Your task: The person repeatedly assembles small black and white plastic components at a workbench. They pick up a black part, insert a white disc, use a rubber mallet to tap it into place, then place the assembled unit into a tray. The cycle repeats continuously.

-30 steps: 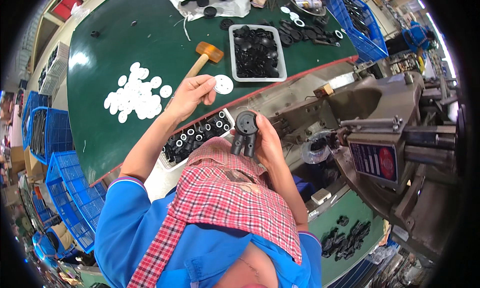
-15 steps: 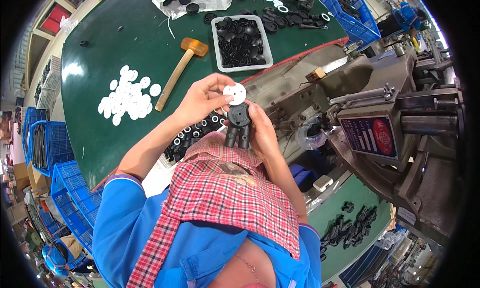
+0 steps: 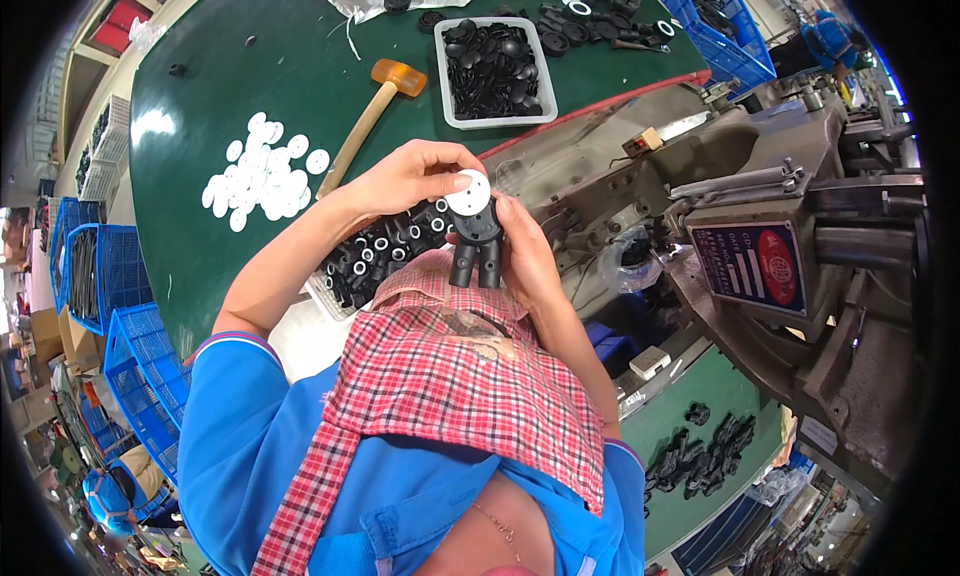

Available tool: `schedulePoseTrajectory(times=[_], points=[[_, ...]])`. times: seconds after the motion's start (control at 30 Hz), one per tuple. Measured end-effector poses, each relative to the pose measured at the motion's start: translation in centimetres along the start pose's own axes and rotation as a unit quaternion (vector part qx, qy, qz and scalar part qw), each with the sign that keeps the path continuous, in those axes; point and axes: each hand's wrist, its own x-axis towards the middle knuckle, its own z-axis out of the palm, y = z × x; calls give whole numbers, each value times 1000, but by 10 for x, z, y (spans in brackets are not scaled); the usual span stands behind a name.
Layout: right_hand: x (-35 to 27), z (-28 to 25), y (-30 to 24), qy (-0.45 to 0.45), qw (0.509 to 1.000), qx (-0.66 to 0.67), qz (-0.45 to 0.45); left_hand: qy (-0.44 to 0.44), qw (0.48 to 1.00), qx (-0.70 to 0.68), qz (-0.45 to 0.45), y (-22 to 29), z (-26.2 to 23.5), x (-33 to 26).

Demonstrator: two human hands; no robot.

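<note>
Between the thumb and fingers of my left hand (image 3: 418, 176) is a round white disc (image 3: 469, 197) with small holes. The disc overlaps the round upper part of a black plastic part (image 3: 478, 256) with two tubular legs pointing down. My right hand (image 3: 528, 258) is closed round the right side of that black part. Some of its fingers are hidden behind the part. Below my left wrist, a white basket (image 3: 322, 298) holds many black parts with white rings (image 3: 372, 251). Further left lies a loose pile of similar white discs (image 3: 262, 181) on the green table (image 3: 200, 276).
A mallet (image 3: 362, 126) with an orange head lies beyond my left forearm. Behind it stands a white tub (image 3: 548, 101) of black caps. A heavy metal machine (image 3: 770, 176) fills the right side. Blue crates (image 3: 150, 351) stand at left. Black parts (image 3: 700, 456) lie at lower right.
My left hand has lowered the white disc onto the round top of the black part. It was held higher before, with more of the black part's face showing.
</note>
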Motion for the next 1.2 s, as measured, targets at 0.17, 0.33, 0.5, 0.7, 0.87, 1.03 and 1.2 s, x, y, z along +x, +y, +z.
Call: schedulePoseTrajectory(times=[0.17,0.33,0.5,0.7,0.87,1.03,1.2], points=[[0,1,1,-6,1000,27,12,16,999,37,1,6,11,2],[3,12,-7,-5,1000,18,14,77,990,17,-120,8,8,-4],[5,6,-4,-18,1000,25,6,68,995,23,-62,10,10,1],[4,6,-6,-1,1000,-4,30,83,995,47,-21,-10,5,-3],[0,10,-11,-6,999,15,37,84,995,45,-29,-3,9,-5],[-5,13,-16,-5,999,10,46,95,993,65,-35,-1,10,-5],[-5,12,-16,-6,999,10,37,103,990,90,-43,-1,9,-4]])
